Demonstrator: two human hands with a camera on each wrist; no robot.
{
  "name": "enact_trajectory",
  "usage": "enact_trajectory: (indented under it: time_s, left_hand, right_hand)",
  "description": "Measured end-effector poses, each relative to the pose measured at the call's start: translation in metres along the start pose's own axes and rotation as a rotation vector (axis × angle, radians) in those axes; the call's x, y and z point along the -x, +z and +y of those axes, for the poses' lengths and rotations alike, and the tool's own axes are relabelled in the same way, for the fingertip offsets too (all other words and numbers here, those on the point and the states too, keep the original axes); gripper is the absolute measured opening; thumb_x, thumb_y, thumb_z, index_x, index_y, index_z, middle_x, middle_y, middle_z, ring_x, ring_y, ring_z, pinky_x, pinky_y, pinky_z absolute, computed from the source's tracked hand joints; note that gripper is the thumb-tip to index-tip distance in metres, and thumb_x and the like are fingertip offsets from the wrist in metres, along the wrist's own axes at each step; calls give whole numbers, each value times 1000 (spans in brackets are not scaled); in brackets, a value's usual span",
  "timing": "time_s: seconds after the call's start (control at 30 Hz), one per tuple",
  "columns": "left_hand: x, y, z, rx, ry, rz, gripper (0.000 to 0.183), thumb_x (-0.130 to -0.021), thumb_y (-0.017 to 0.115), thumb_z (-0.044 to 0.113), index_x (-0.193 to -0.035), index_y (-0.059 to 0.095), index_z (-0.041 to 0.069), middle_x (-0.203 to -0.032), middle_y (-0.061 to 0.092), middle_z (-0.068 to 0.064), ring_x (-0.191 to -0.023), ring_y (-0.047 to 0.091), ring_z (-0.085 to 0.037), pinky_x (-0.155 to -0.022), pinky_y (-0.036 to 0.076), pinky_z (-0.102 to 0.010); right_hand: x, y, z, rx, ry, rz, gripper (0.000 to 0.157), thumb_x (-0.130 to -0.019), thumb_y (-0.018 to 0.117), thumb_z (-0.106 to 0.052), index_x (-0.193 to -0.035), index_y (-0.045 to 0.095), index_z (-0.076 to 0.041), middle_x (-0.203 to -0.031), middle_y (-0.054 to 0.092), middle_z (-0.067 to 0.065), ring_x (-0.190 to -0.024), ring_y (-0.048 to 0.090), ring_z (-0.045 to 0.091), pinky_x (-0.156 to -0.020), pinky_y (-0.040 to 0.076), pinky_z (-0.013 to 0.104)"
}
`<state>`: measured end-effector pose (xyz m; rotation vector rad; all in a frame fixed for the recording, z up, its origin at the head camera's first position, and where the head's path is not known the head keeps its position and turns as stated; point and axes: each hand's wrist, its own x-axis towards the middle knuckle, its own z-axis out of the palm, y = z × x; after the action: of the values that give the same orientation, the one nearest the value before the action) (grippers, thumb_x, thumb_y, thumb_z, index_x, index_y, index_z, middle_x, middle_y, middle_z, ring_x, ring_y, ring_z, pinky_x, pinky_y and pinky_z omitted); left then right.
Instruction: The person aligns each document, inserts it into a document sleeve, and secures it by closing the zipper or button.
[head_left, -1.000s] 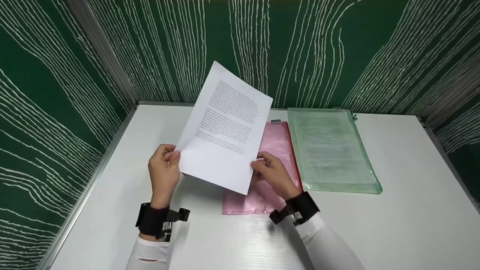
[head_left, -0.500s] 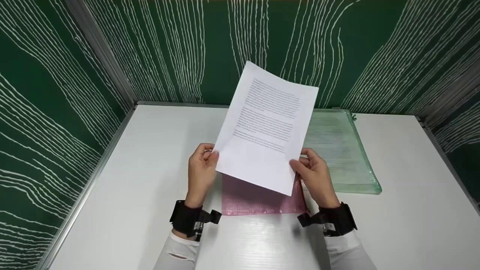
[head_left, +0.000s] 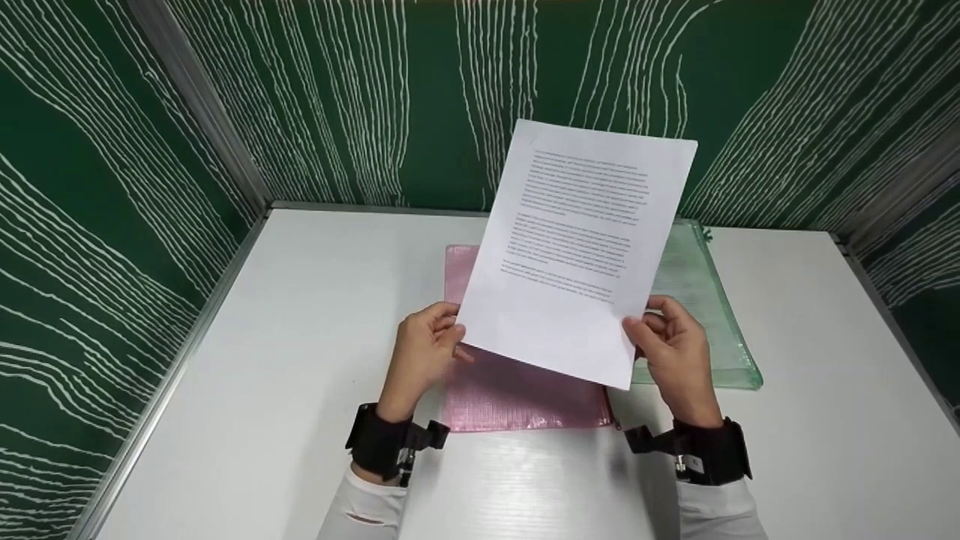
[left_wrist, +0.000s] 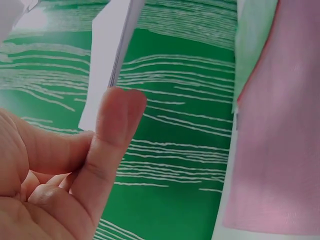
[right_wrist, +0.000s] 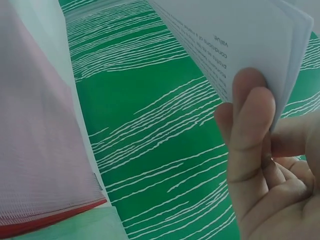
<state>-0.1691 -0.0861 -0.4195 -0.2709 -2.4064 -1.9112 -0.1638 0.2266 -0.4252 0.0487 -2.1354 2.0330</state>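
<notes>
printed sheets (head_left: 574,247) shifted rightward, pinched between both hands (head_left: 421,354) (head_left: 679,360); pink folder (head_left: 525,405) beneath

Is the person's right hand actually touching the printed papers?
Touching. The right wrist view shows the right hand pinching the printed papers at their edge, fingers against one side.

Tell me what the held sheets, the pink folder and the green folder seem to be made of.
Held sheets: matte paper, by the thin stacked edges and printed text.
Pink folder: probably flexible plastic, slightly glossy, with a fine grid texture and bright glints along its edge.
Green folder: likely translucent plastic, since lines of print show through; the exact plastic I cannot tell.
</notes>
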Motion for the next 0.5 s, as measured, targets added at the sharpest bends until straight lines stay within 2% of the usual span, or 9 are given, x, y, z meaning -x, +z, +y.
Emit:
enact_trajectory:
  time_s: [0.13, 0.27, 0.4, 0.5]
  left_hand:
    - [3, -1, 1, 28, -33, 0, 15, -96, 60, -10, -109, 67, -14, -88, 75, -24, -65, 74, -38, -63, 62, -41]
    - [3, -2, 2, 52, -79, -20, 8, -97, 63, -7, -98, 69, -11, -80, 75, -21, -61, 75, -29, -59, 61, -35]
    - [3, -3, 3, 30, -103, -53, 11, -98, 64, -2, -89, 69, -6, -70, 71, -18, -51, 69, -19, -50, 58, -31]
    - [3, -5, 1, 5, -74, -81, 16, -96, 63, 0, -81, 67, -2, -62, 66, -11, -47, 63, -16, -46, 52, -26]
  right_hand:
    - [0, -2, -3, 30, -1, -1, 23, -99, 59, 7, -122, 59, 9, -91, 78, 0, -75, 72, 14, -61, 56, 24]
    - [0, -5, -6, 39, 1, 0, 24, -100, 60, 6, -123, 59, 9, -93, 78, -1, -76, 73, 14, -61, 57, 25]
    - [1, -9, -8, 30, -8, -18, 24, -100, 60, 6, -124, 58, 10, -94, 78, 0, -78, 74, 15, -62, 57, 26]
    - [1, -13, -10, 29, -10, -46, 25, -100, 60, 5, -124, 58, 10, -95, 79, 1, -79, 75, 16, -63, 58, 27]
